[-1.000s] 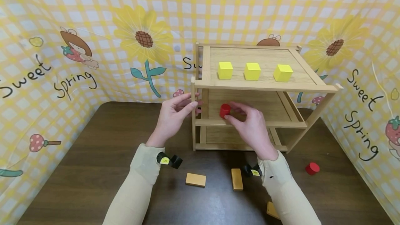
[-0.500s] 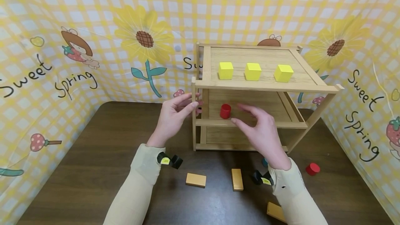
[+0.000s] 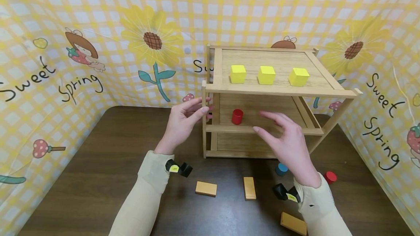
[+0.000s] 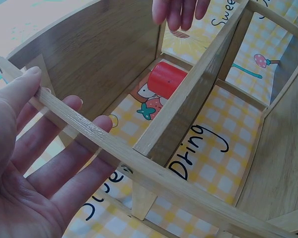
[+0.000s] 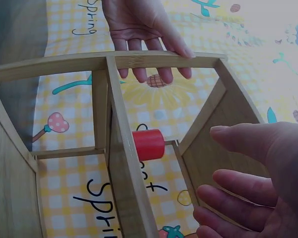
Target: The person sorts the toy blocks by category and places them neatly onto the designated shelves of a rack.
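A wooden three-tier shelf stands on the table. My left hand holds its left front post, thumb on the near side and fingers reaching behind it. On the middle tier, toward the left, a red cylinder stands upright. My right hand is to the right of this cylinder, thumb and fingers spread apart with nothing between them. In the right wrist view, the red cylinder is clear of the right hand's fingertips. Three yellow cubes sit in a row on the top tier.
On the dark table lie orange rectangular blocks, one on the left, another upright in view and a third near the right forearm. A blue cylinder and second red cylinder flank the right wrist. Patterned cloth surrounds the table.
The right hand has let go of the red cylinder and moved away to the right, its fingers spreading. The cylinder stays on the middle tier. The blue cylinder has come into view; the left hand stays put.
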The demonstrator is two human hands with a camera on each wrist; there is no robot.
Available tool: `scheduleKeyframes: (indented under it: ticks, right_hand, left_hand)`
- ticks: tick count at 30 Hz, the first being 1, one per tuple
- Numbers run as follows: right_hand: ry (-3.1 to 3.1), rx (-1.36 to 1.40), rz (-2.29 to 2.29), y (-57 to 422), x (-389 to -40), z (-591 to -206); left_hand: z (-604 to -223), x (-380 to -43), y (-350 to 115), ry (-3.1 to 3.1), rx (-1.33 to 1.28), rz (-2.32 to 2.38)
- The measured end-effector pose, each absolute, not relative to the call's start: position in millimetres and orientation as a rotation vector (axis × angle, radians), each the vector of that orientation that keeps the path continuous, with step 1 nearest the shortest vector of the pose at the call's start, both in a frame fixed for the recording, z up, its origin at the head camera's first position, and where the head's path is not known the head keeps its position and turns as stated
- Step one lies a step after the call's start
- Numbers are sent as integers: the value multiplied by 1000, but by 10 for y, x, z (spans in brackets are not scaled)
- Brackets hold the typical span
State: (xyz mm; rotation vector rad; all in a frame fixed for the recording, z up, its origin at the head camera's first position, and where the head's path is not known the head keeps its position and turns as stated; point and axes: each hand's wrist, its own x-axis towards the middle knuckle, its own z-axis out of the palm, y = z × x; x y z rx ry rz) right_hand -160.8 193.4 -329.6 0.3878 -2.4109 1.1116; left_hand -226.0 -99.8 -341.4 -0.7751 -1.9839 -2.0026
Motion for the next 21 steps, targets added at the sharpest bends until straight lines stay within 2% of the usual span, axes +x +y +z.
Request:
scheduleKeyframes:
  ticks: [21]
  right_hand:
    - [-2331, 287, 1038, 2312, -1327, -3195]
  left_hand:
    - [-3416, -2265, -999, -1998, -767, -1988]
